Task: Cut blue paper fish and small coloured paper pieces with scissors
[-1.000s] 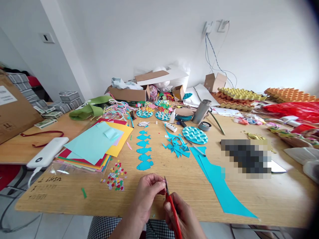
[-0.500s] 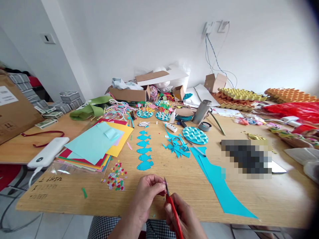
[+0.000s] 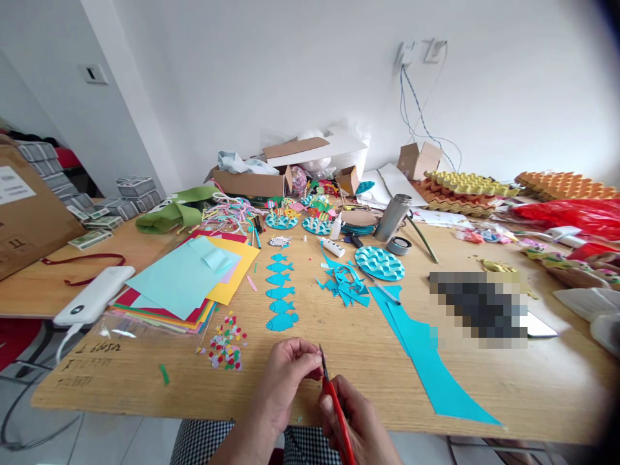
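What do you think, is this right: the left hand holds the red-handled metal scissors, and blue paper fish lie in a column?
Not quite: the right hand holds the scissors, as the head view shows; the fish do lie in a column.

Craft workroom with a plain white wall (image 3: 290,71). A wooden table (image 3: 397,394) holds coloured paper sheets (image 3: 167,284), a column of blue paper fish (image 3: 279,292), confetti dots (image 3: 227,349), a white glue bottle (image 3: 332,247), egg trays (image 3: 469,183) and open cardboard boxes (image 3: 249,183); red-handled scissors (image 3: 340,413) are held over its near edge.
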A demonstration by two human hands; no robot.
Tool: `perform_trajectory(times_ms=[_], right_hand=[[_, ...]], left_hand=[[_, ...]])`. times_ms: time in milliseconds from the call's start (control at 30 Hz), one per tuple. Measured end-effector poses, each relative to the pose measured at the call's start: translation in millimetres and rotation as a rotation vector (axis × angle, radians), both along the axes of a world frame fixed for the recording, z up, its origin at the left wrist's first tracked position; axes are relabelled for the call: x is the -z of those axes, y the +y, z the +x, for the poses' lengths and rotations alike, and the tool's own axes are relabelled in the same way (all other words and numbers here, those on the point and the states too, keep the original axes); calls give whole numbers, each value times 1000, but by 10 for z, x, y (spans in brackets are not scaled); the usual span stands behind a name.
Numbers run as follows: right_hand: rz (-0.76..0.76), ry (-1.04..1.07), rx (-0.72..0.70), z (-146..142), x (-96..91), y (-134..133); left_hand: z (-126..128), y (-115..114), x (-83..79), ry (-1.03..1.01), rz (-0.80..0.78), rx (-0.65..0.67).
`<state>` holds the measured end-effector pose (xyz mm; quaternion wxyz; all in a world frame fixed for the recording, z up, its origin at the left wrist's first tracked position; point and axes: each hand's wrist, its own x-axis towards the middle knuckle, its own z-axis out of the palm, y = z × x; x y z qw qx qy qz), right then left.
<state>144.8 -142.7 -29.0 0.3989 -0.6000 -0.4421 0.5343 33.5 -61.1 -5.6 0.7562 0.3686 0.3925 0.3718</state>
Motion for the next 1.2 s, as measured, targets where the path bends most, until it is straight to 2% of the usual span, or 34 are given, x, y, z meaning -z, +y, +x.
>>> perform_trajectory(times_ms=[300,800,1200], right_hand=[[39,-19,-30,39,20,-5],[-8,-12,1,26,83,-12],[3,-57,-32,56,63,-13]], left_hand=[[-15,3,2,11,15,36],[-25,20,10,-2,23,13],[-18,-1,29,34,42,30]])
